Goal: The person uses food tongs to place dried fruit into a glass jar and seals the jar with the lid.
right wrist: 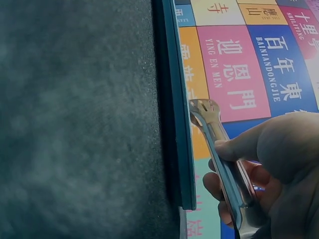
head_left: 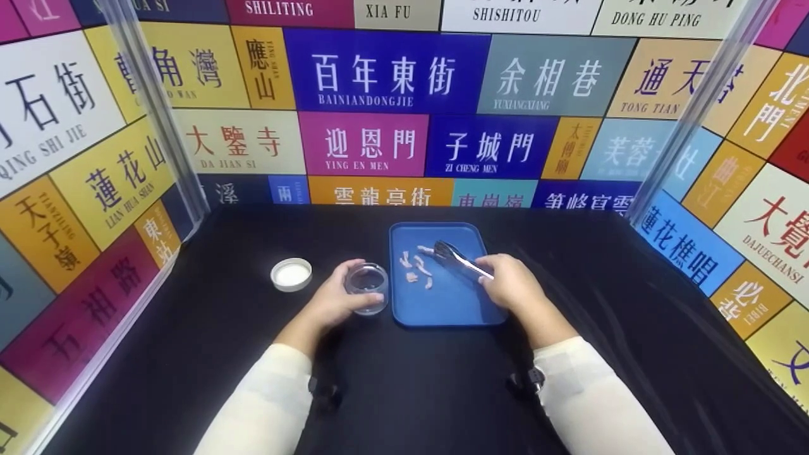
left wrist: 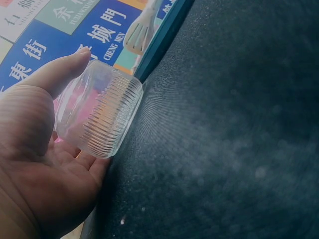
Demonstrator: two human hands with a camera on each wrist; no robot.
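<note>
A clear glass jar (head_left: 366,292) with a ribbed side stands just left of the blue tray (head_left: 442,313). My left hand (head_left: 335,296) holds it, thumb on one side and fingers on the other, as the jar (left wrist: 102,109) in the left wrist view shows. My right hand (head_left: 510,283) grips metal tongs (head_left: 468,262) over the tray's right part. The tongs' slotted heads reach toward several small pale strips (head_left: 418,262) lying on the tray. Whether the heads hold a strip, I cannot tell. The right wrist view shows the tongs (right wrist: 219,144) between thumb and fingers.
A round white lid (head_left: 291,275) lies on the black cloth (head_left: 253,347) left of the jar. Panels with street-name signs (head_left: 385,69) stand behind and at both sides, with clear edge strips (head_left: 161,114) at the corners.
</note>
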